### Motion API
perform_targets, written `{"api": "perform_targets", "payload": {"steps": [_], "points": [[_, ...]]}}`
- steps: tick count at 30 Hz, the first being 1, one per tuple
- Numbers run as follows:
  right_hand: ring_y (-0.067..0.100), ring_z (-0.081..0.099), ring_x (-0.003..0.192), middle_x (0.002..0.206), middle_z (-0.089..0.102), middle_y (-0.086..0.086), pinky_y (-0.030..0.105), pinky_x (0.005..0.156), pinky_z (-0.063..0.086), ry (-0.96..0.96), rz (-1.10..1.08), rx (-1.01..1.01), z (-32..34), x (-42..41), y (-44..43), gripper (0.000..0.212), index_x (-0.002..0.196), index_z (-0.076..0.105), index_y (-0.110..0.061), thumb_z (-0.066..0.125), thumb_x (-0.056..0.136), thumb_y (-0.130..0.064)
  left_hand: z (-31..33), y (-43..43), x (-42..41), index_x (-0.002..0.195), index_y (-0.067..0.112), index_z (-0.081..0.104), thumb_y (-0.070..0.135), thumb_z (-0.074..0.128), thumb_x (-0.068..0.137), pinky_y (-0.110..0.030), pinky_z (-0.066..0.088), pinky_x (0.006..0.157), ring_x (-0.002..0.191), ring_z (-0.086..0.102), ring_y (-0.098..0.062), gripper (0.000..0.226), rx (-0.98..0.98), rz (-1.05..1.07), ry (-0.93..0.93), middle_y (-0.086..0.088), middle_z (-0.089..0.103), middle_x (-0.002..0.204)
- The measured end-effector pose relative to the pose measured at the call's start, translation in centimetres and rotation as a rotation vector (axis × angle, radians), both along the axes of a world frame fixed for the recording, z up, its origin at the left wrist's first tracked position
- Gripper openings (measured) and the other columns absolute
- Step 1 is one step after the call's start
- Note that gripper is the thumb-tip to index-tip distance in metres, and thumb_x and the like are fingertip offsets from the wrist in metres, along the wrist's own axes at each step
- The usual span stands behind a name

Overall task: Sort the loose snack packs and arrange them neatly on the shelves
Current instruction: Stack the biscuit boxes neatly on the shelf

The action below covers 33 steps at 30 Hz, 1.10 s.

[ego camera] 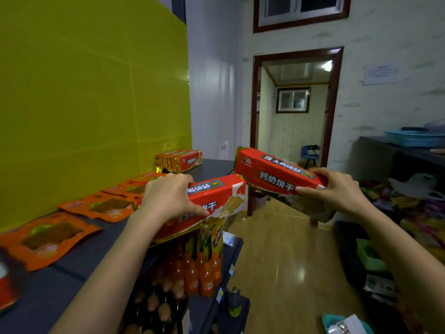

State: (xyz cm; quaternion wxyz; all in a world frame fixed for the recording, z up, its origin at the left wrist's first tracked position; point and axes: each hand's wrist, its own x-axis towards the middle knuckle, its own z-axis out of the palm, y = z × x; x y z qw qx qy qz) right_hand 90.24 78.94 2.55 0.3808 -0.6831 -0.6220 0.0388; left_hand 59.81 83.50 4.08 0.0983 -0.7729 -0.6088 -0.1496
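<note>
My left hand [168, 196] grips a long red biscuit pack [216, 201] at the front edge of the dark top shelf [72, 261]. My right hand [337, 189] holds a second red biscuit pack [274, 174] in the air, tilted, to the right of the shelf. The two packs nearly touch end to end. More red biscuit packs [179, 161] lie stacked at the shelf's far end. Several flat orange snack pouches [48, 237] lie in a row along the shelf by the yellow back panel.
Orange drink bottles [202, 273] stand on the lower shelf under my left hand. A heap of mixed snack packs [414, 213] lies at the right under a dark table [409, 150]. An open doorway [293, 112] is straight ahead over a wooden floor.
</note>
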Motion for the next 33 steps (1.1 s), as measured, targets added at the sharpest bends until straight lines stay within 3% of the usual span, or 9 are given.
{"api": "perform_targets", "payload": {"steps": [8, 12, 16, 23, 26, 29, 33], "points": [[0.023, 0.06, 0.101, 0.122, 0.059, 0.012, 0.038, 0.085, 0.054, -0.008, 0.024, -0.019, -0.4, 5.7, 11.8, 0.07, 0.129, 0.048, -0.012, 0.071, 0.071, -0.043, -0.7, 10.8, 4.8, 0.128, 0.024, 0.048, 0.074, 0.066, 0.056, -0.032, 0.046, 0.082, 0.11, 0.057, -0.019, 0.089, -0.021, 0.067, 0.011, 0.002, 0.059, 0.125], [0.024, 0.06, 0.101, 0.121, 0.059, 0.01, 0.042, 0.086, 0.054, -0.029, 0.054, 0.004, -0.4, 8.6, 19.1, 0.082, 0.129, 0.048, -0.014, 0.067, 0.061, -0.057, -1.2, 16.1, 7.4, 0.126, 0.024, 0.049, 0.074, 0.065, 0.056, -0.032, 0.046, 0.083, 0.109, 0.058, -0.019, 0.088, 0.007, 0.132, 0.011, 0.002, 0.06, 0.124], [0.017, 0.054, 0.091, 0.115, 0.06, 0.008, 0.039, 0.081, 0.053, -0.07, 0.132, 0.059, 0.4, 11.6, 26.9, 0.065, 0.125, 0.052, -0.013, 0.072, 0.071, -0.043, -0.9, 21.5, 10.3, 0.123, 0.025, 0.051, 0.076, 0.065, 0.055, -0.031, 0.047, 0.082, 0.106, 0.059, -0.019, 0.086, 0.017, 0.22, -0.006, 0.003, 0.061, 0.121], [0.02, 0.057, 0.089, 0.104, 0.058, 0.0, 0.049, 0.081, 0.054, 0.014, 0.252, 0.071, 1.7, 16.0, 38.9, 0.066, 0.123, 0.053, -0.02, 0.074, 0.067, -0.048, -0.7, 29.8, 14.6, 0.126, 0.024, 0.048, 0.074, 0.063, 0.06, -0.031, 0.045, 0.079, 0.108, 0.059, -0.023, 0.084, 0.082, 0.368, 0.004, -0.002, 0.06, 0.124], [0.019, 0.057, 0.089, 0.102, 0.056, -0.003, 0.042, 0.08, 0.053, 0.063, 0.327, 0.089, 1.4, 16.5, 43.0, 0.067, 0.123, 0.054, -0.021, 0.073, 0.066, -0.048, -0.9, 32.8, 15.5, 0.122, 0.024, 0.049, 0.072, 0.063, 0.062, -0.031, 0.044, 0.075, 0.106, 0.06, -0.024, 0.079, 0.097, 0.41, 0.019, -0.002, 0.062, 0.121], [0.017, 0.053, 0.092, 0.107, 0.057, 0.001, 0.037, 0.078, 0.05, 0.029, 0.385, 0.141, 1.0, 16.2, 46.6, 0.067, 0.127, 0.051, -0.018, 0.074, 0.069, -0.043, -1.0, 35.8, 15.9, 0.122, 0.024, 0.049, 0.071, 0.063, 0.063, -0.03, 0.04, 0.071, 0.105, 0.06, -0.024, 0.076, 0.102, 0.454, 0.036, -0.002, 0.062, 0.12], [0.016, 0.054, 0.098, 0.122, 0.059, 0.006, 0.042, 0.084, 0.05, 0.008, 0.438, 0.182, 0.2, 15.5, 51.1, 0.076, 0.13, 0.049, -0.021, 0.066, 0.063, -0.054, -1.3, 39.8, 15.6, 0.12, 0.024, 0.051, 0.07, 0.064, 0.064, -0.029, 0.039, 0.07, 0.105, 0.06, -0.025, 0.073, 0.104, 0.5, 0.049, -0.003, 0.062, 0.12]]}}
